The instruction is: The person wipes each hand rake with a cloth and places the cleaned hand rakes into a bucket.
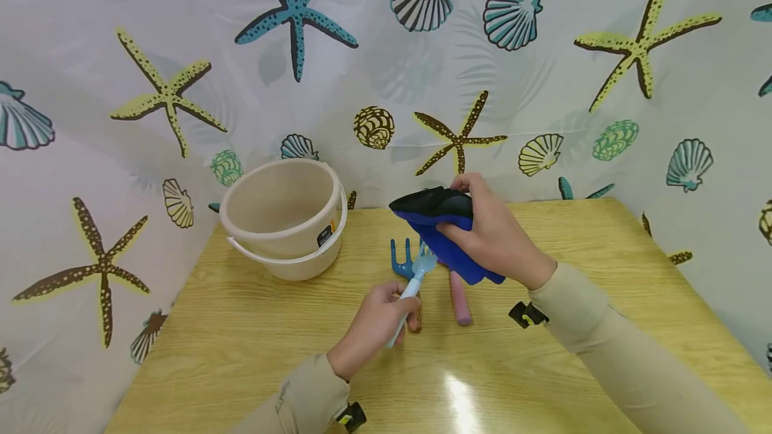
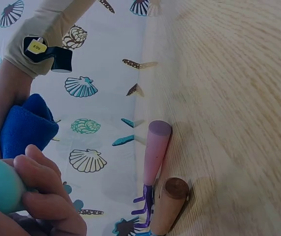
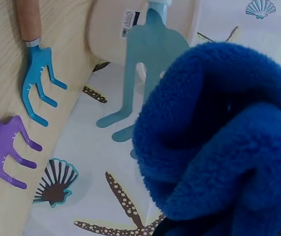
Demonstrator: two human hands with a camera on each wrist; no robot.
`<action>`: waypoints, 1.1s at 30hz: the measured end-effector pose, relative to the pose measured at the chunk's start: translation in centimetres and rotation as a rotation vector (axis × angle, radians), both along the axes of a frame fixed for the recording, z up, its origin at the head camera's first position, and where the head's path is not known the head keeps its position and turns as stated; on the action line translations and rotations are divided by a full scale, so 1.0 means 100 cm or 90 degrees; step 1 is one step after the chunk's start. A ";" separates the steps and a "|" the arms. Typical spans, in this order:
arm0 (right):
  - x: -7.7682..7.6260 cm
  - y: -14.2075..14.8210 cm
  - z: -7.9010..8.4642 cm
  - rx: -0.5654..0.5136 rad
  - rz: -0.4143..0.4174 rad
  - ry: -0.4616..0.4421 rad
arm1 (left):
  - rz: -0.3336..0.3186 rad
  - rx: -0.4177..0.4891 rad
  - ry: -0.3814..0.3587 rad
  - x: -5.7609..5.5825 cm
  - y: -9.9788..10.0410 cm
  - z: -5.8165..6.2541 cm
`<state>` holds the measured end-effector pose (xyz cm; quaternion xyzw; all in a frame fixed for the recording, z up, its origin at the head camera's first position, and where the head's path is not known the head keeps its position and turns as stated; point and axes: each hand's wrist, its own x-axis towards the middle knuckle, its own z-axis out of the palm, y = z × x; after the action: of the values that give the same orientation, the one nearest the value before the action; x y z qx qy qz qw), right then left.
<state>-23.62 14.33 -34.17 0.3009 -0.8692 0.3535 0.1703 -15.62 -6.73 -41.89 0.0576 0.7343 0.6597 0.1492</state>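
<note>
My left hand (image 1: 376,317) grips the pale blue handle of a small hand rake (image 1: 410,288), tilted above the table with its tines up and away. In the right wrist view, this rake's teal tines (image 3: 130,83) show partly behind a blue cloth (image 3: 214,128). My right hand (image 1: 494,236) pinches the fluffy blue cloth, black on its upper side, beside the tines. Whether cloth and tines touch, I cannot tell. Below lie a blue hand rake (image 3: 34,83) with a wooden handle (image 2: 172,201) and a purple hand rake (image 3: 7,147) with a pink handle (image 1: 460,300).
A cream bucket (image 1: 301,263) with a white carrying handle stands at the back left of the wooden table (image 1: 241,333). Behind and at both sides hangs a white curtain (image 1: 374,65) printed with starfish and shells.
</note>
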 end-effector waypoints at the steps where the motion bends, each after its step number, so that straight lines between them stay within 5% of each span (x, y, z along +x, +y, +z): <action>1: -0.001 -0.002 -0.001 0.014 -0.001 0.005 | 0.001 -0.004 0.005 0.000 0.000 0.000; 10: -0.008 -0.013 -0.029 0.225 -0.061 0.142 | 0.020 -0.081 0.032 0.000 0.001 -0.006; 16: 0.000 -0.020 -0.044 0.342 0.003 0.198 | 0.022 -0.102 0.031 -0.001 0.001 -0.008; 27: 0.015 -0.032 -0.057 0.377 0.112 0.194 | 0.006 -0.118 0.010 -0.003 0.003 -0.016; 33: 0.007 -0.025 -0.054 0.352 0.057 0.204 | 0.009 -0.153 0.060 -0.001 0.004 -0.016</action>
<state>-22.88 11.81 -39.57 0.4259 -0.8801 0.0589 0.2012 -15.70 -6.28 -43.52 0.0650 0.8147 0.5644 0.1160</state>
